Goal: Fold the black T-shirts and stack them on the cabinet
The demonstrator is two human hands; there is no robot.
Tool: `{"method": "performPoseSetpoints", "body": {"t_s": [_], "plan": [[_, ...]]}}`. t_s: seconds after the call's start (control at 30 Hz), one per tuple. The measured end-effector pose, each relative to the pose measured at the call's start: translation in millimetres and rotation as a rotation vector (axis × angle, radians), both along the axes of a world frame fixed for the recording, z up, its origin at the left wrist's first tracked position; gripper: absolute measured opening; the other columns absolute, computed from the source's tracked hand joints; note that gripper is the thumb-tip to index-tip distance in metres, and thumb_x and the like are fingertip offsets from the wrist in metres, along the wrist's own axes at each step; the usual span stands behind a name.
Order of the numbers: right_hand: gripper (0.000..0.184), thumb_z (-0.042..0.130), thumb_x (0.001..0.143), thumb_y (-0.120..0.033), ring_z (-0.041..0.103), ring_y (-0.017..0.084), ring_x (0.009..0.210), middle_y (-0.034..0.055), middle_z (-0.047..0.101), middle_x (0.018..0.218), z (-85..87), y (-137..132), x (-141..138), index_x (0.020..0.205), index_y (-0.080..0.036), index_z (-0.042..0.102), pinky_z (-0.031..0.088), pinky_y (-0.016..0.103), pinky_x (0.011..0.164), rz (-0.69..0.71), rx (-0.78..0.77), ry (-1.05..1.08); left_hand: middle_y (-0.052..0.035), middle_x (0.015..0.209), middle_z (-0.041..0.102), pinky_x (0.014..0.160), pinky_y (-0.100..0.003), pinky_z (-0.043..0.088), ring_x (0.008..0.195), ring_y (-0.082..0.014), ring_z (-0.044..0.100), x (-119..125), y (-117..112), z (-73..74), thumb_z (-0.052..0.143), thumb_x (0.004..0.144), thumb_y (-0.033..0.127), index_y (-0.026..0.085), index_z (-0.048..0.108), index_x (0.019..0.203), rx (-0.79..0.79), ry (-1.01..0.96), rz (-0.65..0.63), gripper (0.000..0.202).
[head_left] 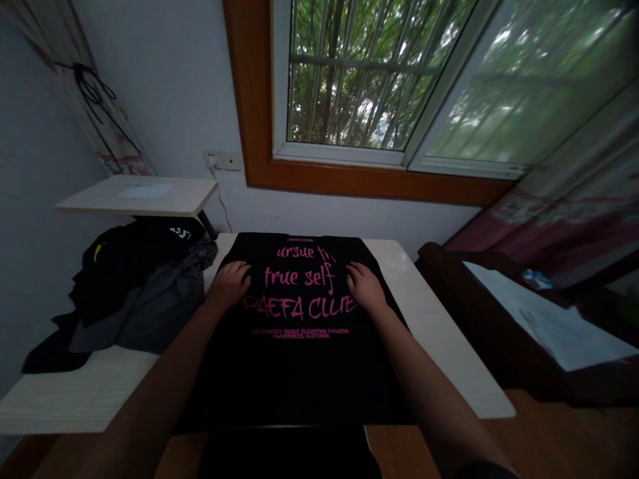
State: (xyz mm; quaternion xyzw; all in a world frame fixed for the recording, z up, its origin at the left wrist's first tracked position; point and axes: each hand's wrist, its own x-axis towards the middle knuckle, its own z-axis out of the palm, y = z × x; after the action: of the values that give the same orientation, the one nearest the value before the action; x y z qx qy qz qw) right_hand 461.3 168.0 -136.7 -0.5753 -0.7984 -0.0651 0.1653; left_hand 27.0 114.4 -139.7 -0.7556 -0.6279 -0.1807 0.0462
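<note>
Spread flat over the pale table is a black T-shirt (pixel 299 372) with pink lettering, its near edge at the table's front. My left hand (pixel 229 285) rests on the left side of the cloth, fingers stretched out and pointing inward. On the opposite side lies my right hand (pixel 365 286), also with its fingers extended, touching the fabric beside the printed words. Neither hand grips anything that I can see. The shirt's sleeves do not show.
A heap of dark clothes (pixel 134 279) covers the table's left part, below a small raised shelf (pixel 134 193). Bare tabletop (pixel 439 332) shows on the right. Beyond it stands a dark brown sofa (pixel 474 319) with a white sheet (pixel 544 319) on it. A window (pixel 379 73) is ahead.
</note>
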Motion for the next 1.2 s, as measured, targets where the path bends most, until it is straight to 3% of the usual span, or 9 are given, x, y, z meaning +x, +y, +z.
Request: {"method": "performPoseSetpoints", "body": {"t_s": [0.2, 0.47, 0.73, 0.87, 0.97, 1.1, 1.2], "plan": [[0.040, 0.046, 0.100, -0.025, 0.049, 0.025, 0.136, 0.0117, 0.058, 0.144, 0.7, -4, 1, 0.133, -0.015, 0.065, 0.038, 0.040, 0.117, -0.019, -0.016, 0.034, -0.0119, 0.131, 0.061, 0.114, -0.042, 0.039, 0.129, -0.0272, 0.050, 0, -4, 6.2, 0.045, 0.097, 0.032, 0.017, 0.062, 0.132, 0.024, -0.004, 0.019, 0.042], [0.039, 0.046, 0.099, -0.024, 0.049, 0.024, 0.136, 0.0106, 0.059, 0.144, -0.2, -7, 2, 0.131, -0.016, 0.066, 0.037, 0.040, 0.118, -0.012, -0.005, 0.048, -0.0132, 0.136, 0.057, 0.107, -0.043, 0.043, 0.127, -0.0301, 0.050, -11, 1, 10.1, 0.043, 0.097, 0.033, 0.017, 0.056, 0.138, -0.058, 0.001, 0.293, 0.047], [0.036, 0.050, 0.097, -0.024, 0.053, 0.026, 0.131, 0.0105, 0.062, 0.139, -8.4, -2, 6, 0.127, -0.017, 0.069, 0.041, 0.041, 0.115, 0.018, 0.049, 0.101, -0.0152, 0.122, 0.063, 0.095, -0.046, 0.048, 0.115, -0.0332, 0.054, -13, 2, 11.5, 0.043, 0.095, 0.031, 0.016, 0.063, 0.128, 0.017, 0.137, 0.333, 0.041], [0.035, 0.051, 0.096, -0.024, 0.054, 0.027, 0.129, 0.0107, 0.063, 0.137, -11.8, -1, 8, 0.126, -0.019, 0.070, 0.043, 0.043, 0.113, 0.028, 0.067, 0.125, -0.0169, 0.127, 0.062, 0.098, -0.047, 0.048, 0.119, -0.0345, 0.055, -7, 8, 13.0, 0.047, 0.092, 0.025, 0.017, 0.061, 0.135, 0.060, 0.170, 0.296, 0.046], [0.036, 0.050, 0.097, -0.024, 0.054, 0.027, 0.128, 0.0107, 0.063, 0.137, -11.4, -1, 8, 0.126, -0.019, 0.069, 0.043, 0.043, 0.113, 0.030, 0.071, 0.120, -0.0163, 0.144, 0.055, 0.114, -0.046, 0.039, 0.134, -0.0327, 0.049, 2, 19, 11.7, 0.049, 0.088, 0.020, 0.017, 0.056, 0.142, 0.090, 0.150, 0.202, 0.055], [0.036, 0.050, 0.097, -0.025, 0.053, 0.027, 0.129, 0.0101, 0.063, 0.138, -9.3, -2, 7, 0.127, -0.018, 0.069, 0.042, 0.042, 0.114, 0.014, 0.059, 0.103, -0.0115, 0.155, 0.049, 0.125, -0.049, 0.023, 0.149, -0.0301, 0.035, 19, 33, 1.8, 0.051, 0.088, 0.024, 0.020, 0.049, 0.150, 0.071, 0.111, 0.090, 0.062], [0.037, 0.049, 0.098, -0.026, 0.053, 0.026, 0.130, 0.0096, 0.062, 0.139, -7.4, -3, 6, 0.128, -0.018, 0.069, 0.042, 0.041, 0.114, 0.006, 0.041, 0.099, -0.0084, 0.156, 0.050, 0.125, -0.049, 0.024, 0.149, -0.0269, 0.038, 24, 36, -6.7, 0.048, 0.092, 0.026, 0.023, 0.047, 0.152, -0.008, 0.094, 0.043, 0.060]]}}
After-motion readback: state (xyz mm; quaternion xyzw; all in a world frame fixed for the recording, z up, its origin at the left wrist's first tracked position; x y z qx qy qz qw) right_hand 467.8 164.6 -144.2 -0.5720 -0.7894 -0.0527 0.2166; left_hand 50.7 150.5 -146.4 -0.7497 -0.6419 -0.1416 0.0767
